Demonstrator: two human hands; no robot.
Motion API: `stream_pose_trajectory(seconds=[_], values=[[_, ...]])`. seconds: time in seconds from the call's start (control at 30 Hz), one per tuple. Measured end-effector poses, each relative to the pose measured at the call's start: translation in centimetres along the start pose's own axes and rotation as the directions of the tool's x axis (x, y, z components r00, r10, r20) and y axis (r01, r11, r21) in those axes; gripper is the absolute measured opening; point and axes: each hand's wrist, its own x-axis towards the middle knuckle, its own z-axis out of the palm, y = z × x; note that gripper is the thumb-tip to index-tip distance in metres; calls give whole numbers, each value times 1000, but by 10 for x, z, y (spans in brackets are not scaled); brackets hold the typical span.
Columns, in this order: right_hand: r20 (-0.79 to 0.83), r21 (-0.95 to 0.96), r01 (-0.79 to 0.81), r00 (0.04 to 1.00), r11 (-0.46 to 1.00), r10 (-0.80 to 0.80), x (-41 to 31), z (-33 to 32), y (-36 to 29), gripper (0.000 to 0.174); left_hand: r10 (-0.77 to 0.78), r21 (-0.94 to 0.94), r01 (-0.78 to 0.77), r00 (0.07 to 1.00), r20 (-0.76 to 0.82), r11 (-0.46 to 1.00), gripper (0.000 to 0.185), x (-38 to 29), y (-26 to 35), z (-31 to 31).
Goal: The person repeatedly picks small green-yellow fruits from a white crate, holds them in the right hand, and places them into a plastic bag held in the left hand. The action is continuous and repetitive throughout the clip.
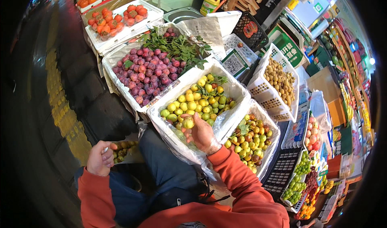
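My right hand (201, 132) holds one yellow-green fruit, apparently a jujube (188, 122), between thumb and fingers. It is just above the near edge of a white foam box (222, 128) lined with clear plastic. Inside lie many yellow and green jujubes (190, 102) with a few leaves. My left hand (101, 159) is curled into a loose fist above my leg, with a small pale band at one finger. Beside it, lower down, a container of browner jujubes (122, 151) is partly hidden by the hand and my knee.
Further off are plums (148, 74) under leafy sprigs (177, 46) and packed persimmons (107, 22). To the right stand a box of brown-blotched jujubes (251, 140), a white basket of longans (279, 80) and black crates (282, 170). A road with a yellow strip (65, 116) runs left.
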Motion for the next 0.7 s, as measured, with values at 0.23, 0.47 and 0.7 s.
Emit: stream_pose_trajectory(seconds=[0.23, 0.47, 0.7], values=[[-32, -326, 88, 994, 941, -104, -36, -9, -3, 35, -30, -52, 31, 999, 32, 998, 28, 7, -6, -6], [-386, -771, 19, 781, 637, -490, -135, -105, -46, 49, -35, -58, 36, 999, 20, 998, 27, 17, -1, -10], [-455, -753, -653, 434, 76, -778, -197, -257, -99, 42, -40, -48, 42, 999, 33, 998, 26, 21, 3, -4]])
